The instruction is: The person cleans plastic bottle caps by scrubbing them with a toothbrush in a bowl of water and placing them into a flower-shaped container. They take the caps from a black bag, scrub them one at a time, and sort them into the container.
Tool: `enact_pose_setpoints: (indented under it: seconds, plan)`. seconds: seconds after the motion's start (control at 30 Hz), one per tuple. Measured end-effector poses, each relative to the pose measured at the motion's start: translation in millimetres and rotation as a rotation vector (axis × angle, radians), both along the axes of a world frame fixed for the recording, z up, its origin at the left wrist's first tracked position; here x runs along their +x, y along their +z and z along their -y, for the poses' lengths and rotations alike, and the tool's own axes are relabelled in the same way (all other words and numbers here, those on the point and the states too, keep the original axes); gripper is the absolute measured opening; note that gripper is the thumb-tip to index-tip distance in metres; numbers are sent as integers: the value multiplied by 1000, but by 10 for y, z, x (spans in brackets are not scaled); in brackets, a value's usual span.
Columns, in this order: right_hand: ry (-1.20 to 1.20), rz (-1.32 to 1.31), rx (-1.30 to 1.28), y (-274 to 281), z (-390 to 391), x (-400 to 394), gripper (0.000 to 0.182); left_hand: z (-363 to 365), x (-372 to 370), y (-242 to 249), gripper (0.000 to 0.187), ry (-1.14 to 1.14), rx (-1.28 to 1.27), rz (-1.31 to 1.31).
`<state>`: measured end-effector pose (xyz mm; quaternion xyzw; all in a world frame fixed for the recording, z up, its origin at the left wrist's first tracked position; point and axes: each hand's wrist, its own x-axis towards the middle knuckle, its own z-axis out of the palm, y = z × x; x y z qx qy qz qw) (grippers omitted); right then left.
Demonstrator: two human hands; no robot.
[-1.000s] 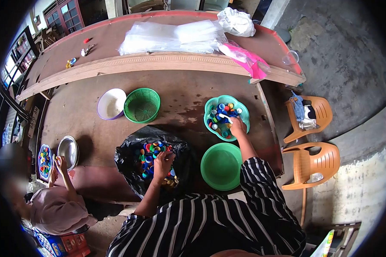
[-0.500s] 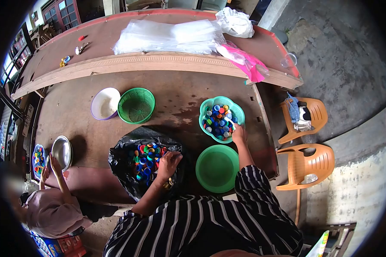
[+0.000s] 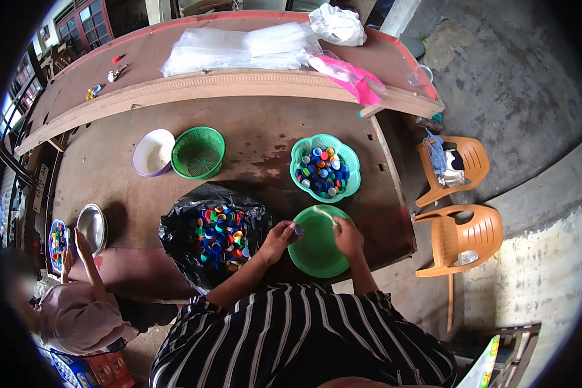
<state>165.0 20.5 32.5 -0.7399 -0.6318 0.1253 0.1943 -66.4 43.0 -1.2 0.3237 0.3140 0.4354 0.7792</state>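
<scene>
My left hand (image 3: 279,240) is closed on a dark bottle cap (image 3: 298,229) at the left rim of the green basin (image 3: 320,255). Over the basin's right side, my right hand (image 3: 348,238) grips a pale thin tool (image 3: 323,212), whose tip points up and left. Bottle caps of many colours fill the black plastic bag (image 3: 174,223) left of my left hand. Behind the basin stands a scalloped turquoise basket (image 3: 352,165) with more caps in it.
A white bowl (image 3: 142,158) and a green basket (image 3: 198,153) stand further back. At the left, a co-worker (image 3: 84,317) sits by a metal bowl (image 3: 92,231) and a basket of caps. Plastic sheets (image 3: 239,50) lie on the raised shelf; orange chairs (image 3: 469,239) stand right.
My left hand has moved right from the bag to the green basin and now holds a cap. My right hand has come down from the turquoise basket to the basin with the tool.
</scene>
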Motion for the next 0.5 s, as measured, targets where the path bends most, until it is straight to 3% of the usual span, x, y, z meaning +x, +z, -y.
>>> enact_pose_setpoints:
  seconds: [0.17, 0.23, 0.33, 0.5]
  plan:
    - [11, 119, -322, -118, 453, -61, 26, -8, 211, -84, 26, -61, -184, 174]
    - [-55, -106, -67, -45, 560, -158, 27, 16, 278, -106, 25, -69, -222, 180]
    - [16, -273, 83, 167, 719, -365, 31, 50, 368, -140, 26, -37, -265, 164]
    - [-79, -215, 2, 193, 861, -398, 32, 125, 470, -202, 26, -41, -316, 66]
